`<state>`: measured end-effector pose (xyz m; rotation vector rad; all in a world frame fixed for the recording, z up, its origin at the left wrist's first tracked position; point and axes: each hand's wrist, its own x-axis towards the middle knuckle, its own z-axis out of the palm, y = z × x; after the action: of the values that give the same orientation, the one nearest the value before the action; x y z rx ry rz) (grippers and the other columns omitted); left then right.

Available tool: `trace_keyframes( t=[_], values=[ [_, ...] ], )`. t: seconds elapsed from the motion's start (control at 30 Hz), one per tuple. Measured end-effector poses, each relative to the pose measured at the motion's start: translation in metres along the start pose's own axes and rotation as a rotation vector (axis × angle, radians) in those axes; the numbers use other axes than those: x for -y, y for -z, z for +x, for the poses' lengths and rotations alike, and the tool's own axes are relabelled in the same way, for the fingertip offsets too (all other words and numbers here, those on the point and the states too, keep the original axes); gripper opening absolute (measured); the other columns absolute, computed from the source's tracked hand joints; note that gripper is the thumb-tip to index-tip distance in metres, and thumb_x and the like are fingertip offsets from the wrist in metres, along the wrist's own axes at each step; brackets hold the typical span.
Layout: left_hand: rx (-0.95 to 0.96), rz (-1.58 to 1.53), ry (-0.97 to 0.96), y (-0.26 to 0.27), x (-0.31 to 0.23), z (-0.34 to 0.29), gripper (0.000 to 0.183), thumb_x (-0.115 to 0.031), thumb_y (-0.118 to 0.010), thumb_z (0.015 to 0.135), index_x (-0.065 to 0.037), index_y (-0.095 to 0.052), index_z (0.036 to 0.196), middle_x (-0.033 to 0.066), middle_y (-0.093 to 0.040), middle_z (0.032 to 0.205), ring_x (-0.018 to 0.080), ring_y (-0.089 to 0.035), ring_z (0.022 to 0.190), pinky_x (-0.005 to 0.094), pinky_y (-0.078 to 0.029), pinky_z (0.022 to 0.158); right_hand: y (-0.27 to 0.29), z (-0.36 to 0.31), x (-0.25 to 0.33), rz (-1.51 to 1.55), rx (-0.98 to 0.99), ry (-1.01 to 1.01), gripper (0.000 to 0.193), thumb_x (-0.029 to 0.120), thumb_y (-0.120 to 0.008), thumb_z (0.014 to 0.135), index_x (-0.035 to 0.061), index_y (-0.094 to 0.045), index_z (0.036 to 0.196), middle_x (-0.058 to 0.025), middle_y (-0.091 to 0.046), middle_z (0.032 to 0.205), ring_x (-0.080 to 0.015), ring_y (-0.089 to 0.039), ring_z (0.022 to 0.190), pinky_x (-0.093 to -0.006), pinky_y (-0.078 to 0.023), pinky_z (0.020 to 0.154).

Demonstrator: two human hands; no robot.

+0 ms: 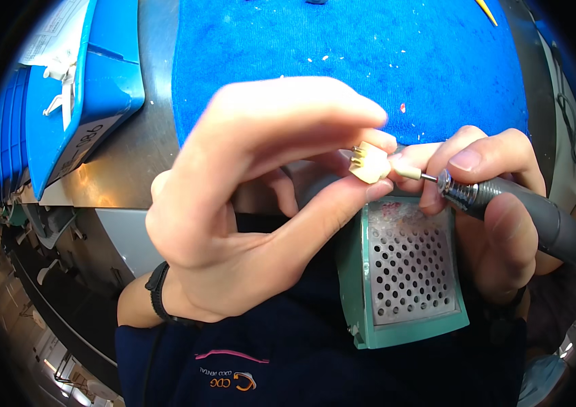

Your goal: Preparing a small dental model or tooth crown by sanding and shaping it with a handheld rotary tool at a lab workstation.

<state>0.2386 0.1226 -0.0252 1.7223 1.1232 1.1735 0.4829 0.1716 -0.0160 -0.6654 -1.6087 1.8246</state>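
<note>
My left hand [216,203] pinches a small cream dental model piece [370,165] between thumb and fingertips. Several brass-coloured pins stick out of its left side. In my right hand [498,159] is a dark grey rotary handpiece [528,214], gripped like a pen. A thin metal shank at its front carries a pale cylindrical grinding bit [408,171]. The bit's tip is close beside the model piece's right side; whether they touch I cannot tell. Just below both hands sits a green-framed box [350,298] with a perforated metal grille [413,271].
A blue towel [288,47] with scattered pale crumbs covers the bench beyond my hands. Blue plastic bins [115,85] stand at the left on the metal bench top [159,68], one holding a white part and a bag. A yellow pointed stick [486,12] lies at the far right.
</note>
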Motion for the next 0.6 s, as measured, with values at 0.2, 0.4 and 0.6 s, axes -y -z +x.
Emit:
trace_keyframes(
  t=[0.2, 0.4, 0.6],
  values=[
    [-0.006, 0.015, 0.107, 0.0, -0.008, 0.0, 0.042, 0.018, -0.074, 0.083, 0.006, -0.057, 0.119, 0.0268, -0.073, 0.11, 0.0264, -0.075, 0.098, 0.0307, -0.063, 0.083, 0.001, -0.001, 0.004, -0.079, 0.003, -0.027, 0.034, 0.033, -0.046, 0.109, 0.0024, -0.051, 0.122, -0.015, -0.058, 0.094, -0.0319, -0.064, 0.107, -0.0459, -0.05, 0.099],
    [0.002, 0.006, 0.12, -0.002, -0.008, -0.001, 0.04, 0.018, -0.073, 0.084, 0.006, -0.057, 0.119, 0.0271, -0.072, 0.108, 0.0265, -0.075, 0.098, 0.0338, -0.063, 0.086, -0.006, 0.001, -0.001, -0.045, -0.06, 0.015, 0.035, 0.033, -0.046, 0.108, 0.0021, -0.051, 0.123, -0.0159, -0.057, 0.094, -0.0296, -0.064, 0.103, -0.0448, -0.05, 0.098],
    [-0.013, -0.019, 0.081, -0.003, -0.006, -0.004, 0.039, 0.02, -0.073, 0.083, 0.008, -0.058, 0.117, 0.0263, -0.072, 0.108, 0.0283, -0.074, 0.1, 0.0366, -0.063, 0.088, -0.004, 0.004, -0.003, -0.08, -0.032, 0.057, 0.036, 0.033, -0.046, 0.108, 0.0004, -0.052, 0.123, -0.0169, -0.058, 0.093, -0.027, -0.063, 0.1, -0.0423, -0.051, 0.097]
  ],
)
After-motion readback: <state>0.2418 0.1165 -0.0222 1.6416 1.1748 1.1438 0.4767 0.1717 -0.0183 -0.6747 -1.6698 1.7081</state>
